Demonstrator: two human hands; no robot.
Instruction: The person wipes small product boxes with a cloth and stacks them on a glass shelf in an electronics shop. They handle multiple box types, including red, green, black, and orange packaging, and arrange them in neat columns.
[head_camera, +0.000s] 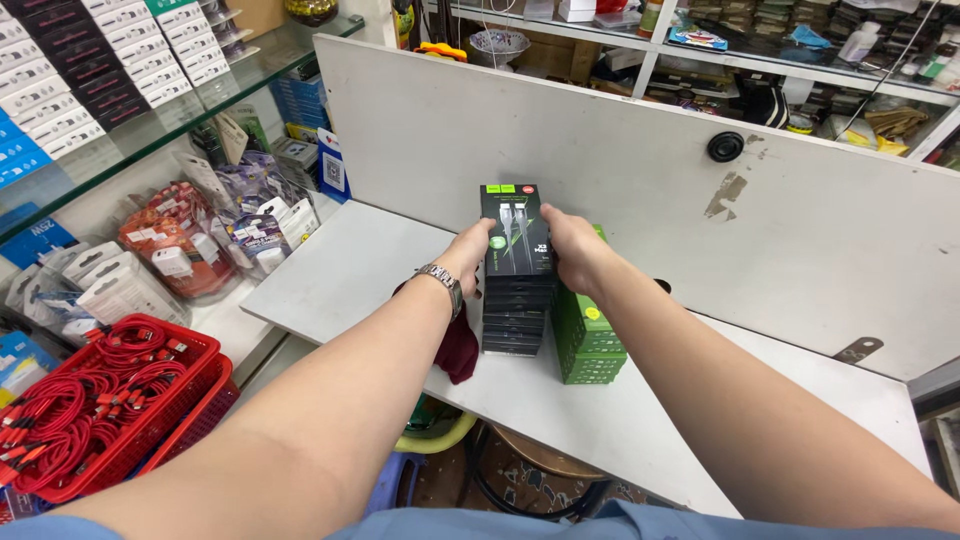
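I have a stack of black boxes between my two hands, standing on the white table close to its back panel. The top box faces up at me, dark with a green strip along its far edge and a picture of cables on the lid. My left hand presses against the left side of the stack near the top, thumb lying over the edge of the top box, fingers wrapped round the far side where I cannot see them. My right hand does the same on the right side, thumb on the lid's edge, palm flat against the boxes. Both hands are closed onto the stack, squeezing it between them; the bottom boxes rest on the table.

Just to the right, touching or nearly touching the black boxes, stands a shorter stack of green boxes, partly under my right wrist. A dark red cloth lies on the table beneath my left wrist, which wears a metal watch.

Further left, past the table's edge, a red basket holds coils of red cables. Behind it are packets of chargers under a glass shelf lined with white and black boxes. Below the table's front edge I can see a stool.
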